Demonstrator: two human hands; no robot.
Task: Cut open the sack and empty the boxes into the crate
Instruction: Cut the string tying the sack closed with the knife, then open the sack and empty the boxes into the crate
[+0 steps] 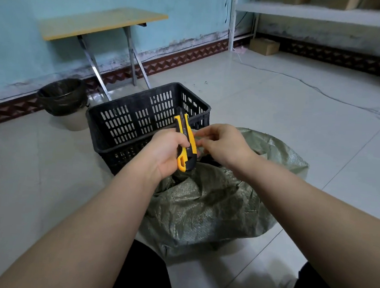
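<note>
Left hand: we clench the utility knife upright, above the sack.
Right hand: fingers pinch near its slider, probably extending the blade.
Crate: at 12 o'clock, awaiting boxes.

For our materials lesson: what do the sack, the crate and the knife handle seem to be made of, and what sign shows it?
Sack: likely woven plastic, dull green; fine weave and stiff creases.
Crate: black moulded plastic, matte and dusty; slotted walls.
Knife: yellow and black handle, probably hard plastic, smooth; gripped in the left hand.

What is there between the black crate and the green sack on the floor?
In the head view, nothing lies between them: the sack appears pressed against the crate, with the hands and knife held above that edge.
</note>
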